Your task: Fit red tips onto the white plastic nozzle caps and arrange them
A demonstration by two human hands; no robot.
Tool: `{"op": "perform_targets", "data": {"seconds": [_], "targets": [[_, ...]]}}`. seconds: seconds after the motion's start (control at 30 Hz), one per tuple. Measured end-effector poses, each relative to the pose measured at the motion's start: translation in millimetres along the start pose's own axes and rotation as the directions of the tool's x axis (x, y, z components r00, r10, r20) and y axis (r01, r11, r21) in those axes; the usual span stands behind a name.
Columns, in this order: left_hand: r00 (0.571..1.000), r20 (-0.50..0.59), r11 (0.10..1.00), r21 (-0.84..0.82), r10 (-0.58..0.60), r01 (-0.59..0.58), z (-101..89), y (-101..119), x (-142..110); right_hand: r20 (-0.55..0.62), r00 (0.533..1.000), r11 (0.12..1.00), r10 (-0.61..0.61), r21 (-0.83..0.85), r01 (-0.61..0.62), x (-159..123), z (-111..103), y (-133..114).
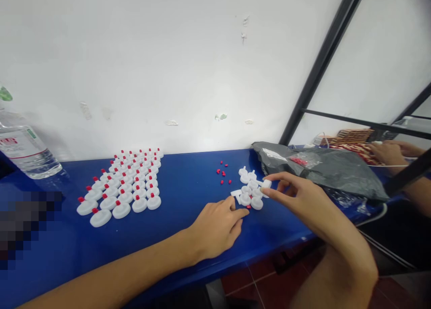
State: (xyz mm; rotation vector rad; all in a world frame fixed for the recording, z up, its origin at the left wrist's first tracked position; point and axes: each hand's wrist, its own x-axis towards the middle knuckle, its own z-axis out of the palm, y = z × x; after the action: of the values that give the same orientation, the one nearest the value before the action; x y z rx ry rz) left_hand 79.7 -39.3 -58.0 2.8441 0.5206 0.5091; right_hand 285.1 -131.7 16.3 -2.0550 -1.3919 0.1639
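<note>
My right hand (296, 194) pinches a small white plastic cap (266, 184) between thumb and forefinger, just above a small cluster of white caps (251, 190) on the blue table (188, 183). My left hand (218, 226) rests on the table with fingers curled, its fingertips touching a tiny red piece (248, 206) at the cluster's near edge. A few loose red plugs (223, 172) lie just left of the cluster. Farther left, several rows of white caps fitted with red plugs (123, 185) are laid out.
A black plastic bag (333, 170) holding a clear packet of red pieces lies at the right. A water bottle (23, 147) stands at the far left by the white wall. Another person's hand (387, 152) works behind a black frame at the right.
</note>
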Motion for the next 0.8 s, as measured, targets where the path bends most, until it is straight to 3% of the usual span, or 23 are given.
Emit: {"op": "perform_targets", "data": {"seconds": [0.23, 0.5, 0.63, 0.73, 0.8], "targets": [[0.999, -0.039, 1.000, -0.026, 0.014, -0.015, 1.0, -3.1, -2.4, 0.001, 1.000, 0.999, -0.027, 0.030, 0.027, 2.6, 8.4, -7.7], [0.995, 0.015, 0.981, 0.166, 0.103, -0.104, -9.0, -2.6, -14.8, 0.169, 0.984, 0.992, -0.061, 0.118, 0.042, 3.8, 23.0, -27.1], [0.990, 0.035, 0.966, 0.216, 0.138, -0.142, -17.7, -18.5, -31.5, 0.254, 0.965, 0.989, -0.070, 0.147, 0.033, 3.9, 33.1, -42.3], [0.991, -0.023, 0.978, 0.165, 0.134, -0.128, -26.1, -38.0, -44.2, 0.279, 0.953, 0.983, -0.119, 0.167, 0.074, 6.2, 43.7, -52.1], [0.989, -0.132, 0.997, 0.039, 0.073, -0.068, -31.3, -49.0, -49.2, 0.301, 0.938, 0.974, -0.173, 0.191, 0.119, 9.7, 51.8, -56.3]]}}
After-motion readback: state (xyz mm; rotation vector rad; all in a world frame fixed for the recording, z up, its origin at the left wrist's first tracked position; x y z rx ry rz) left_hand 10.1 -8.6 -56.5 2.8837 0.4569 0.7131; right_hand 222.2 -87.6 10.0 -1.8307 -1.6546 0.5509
